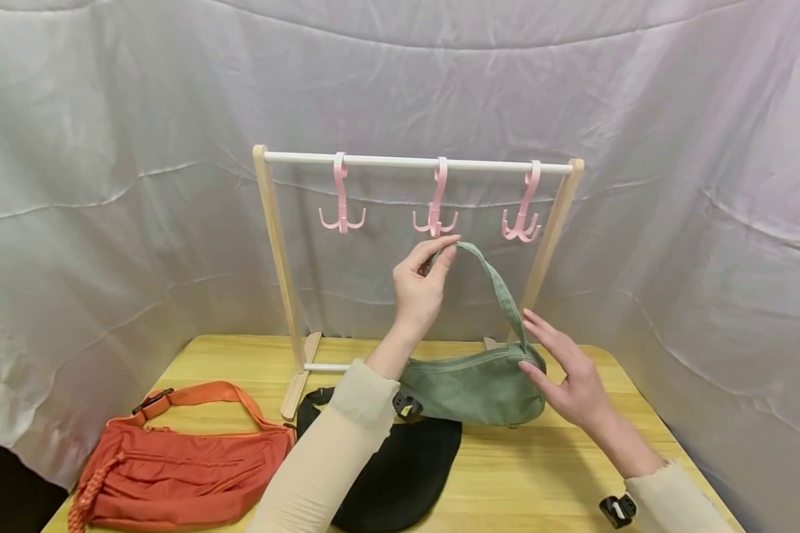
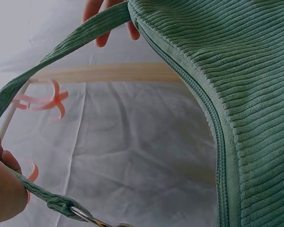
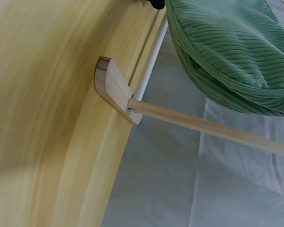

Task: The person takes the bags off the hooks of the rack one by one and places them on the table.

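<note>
A green corduroy shoulder bag (image 1: 473, 389) hangs by its strap (image 1: 498, 285) in front of the rack, held up by my left hand (image 1: 418, 292). That hand pinches the top of the strap between thumb and fingers, just below the middle pink hook (image 1: 435, 200). The left wrist view shows the bag's zipper (image 2: 217, 142) and a metal ring (image 2: 90, 216) at one strap end. My right hand (image 1: 573, 377), fingers extended and spread, is at the bag's right end, beside the strap's base; I cannot tell whether it touches.
The wooden rack's white bar (image 1: 387, 160) carries two more pink hooks, a left one (image 1: 341, 196) and a right one (image 1: 527, 203). An orange-red bag (image 1: 193, 474) and a black bag (image 1: 407, 474) lie on the wooden table (image 1: 507, 488). Grey curtains surround the table.
</note>
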{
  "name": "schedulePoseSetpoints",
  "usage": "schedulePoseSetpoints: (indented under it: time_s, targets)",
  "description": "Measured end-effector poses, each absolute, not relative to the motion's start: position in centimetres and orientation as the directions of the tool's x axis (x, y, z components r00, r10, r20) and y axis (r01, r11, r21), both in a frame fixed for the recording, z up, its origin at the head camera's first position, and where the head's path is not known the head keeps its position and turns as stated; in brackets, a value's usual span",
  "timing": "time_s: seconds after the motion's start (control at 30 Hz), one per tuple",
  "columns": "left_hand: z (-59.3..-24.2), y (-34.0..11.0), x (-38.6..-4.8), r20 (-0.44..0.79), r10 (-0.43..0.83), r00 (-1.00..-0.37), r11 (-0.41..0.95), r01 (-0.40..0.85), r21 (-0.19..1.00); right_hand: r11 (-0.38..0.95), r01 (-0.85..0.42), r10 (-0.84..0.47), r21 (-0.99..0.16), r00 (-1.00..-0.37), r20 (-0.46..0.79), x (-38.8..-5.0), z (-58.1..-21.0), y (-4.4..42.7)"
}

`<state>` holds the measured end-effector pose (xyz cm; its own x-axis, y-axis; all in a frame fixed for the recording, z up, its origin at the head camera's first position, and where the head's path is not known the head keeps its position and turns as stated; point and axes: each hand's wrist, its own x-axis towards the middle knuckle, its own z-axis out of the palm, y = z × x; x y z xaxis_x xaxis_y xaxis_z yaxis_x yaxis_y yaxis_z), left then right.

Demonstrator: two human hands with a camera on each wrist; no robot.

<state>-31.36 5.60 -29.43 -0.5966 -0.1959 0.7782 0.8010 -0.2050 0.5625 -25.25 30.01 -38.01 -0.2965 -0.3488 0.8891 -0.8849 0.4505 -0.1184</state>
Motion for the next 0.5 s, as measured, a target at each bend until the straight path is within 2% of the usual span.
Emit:
schedulePoseSetpoints:
  time_s: [0.2, 0.37, 0.5]
  targets:
    - [-29.8, 5.3, -31.6, 0.771, -0.207, -0.602, -0.197, 0.798, 0.570, 0.417, -0.901, -0.351, -0.121, -0.283, 0.893, -24.1, -37.2, 28.9]
    - [-30.1, 5.0, -31.6, 0.756, -0.212, -0.619, -0.196, 0.785, 0.588, 0.416, -0.902, -0.350, -0.113, -0.273, 0.896, -25.2, -38.7, 29.5]
    - [-30.5, 4.7, -31.8, 0.745, -0.224, -0.629, -0.190, 0.778, 0.600, 0.429, -0.894, -0.348, -0.130, -0.297, 0.889, -26.2, -40.0, 30.3]
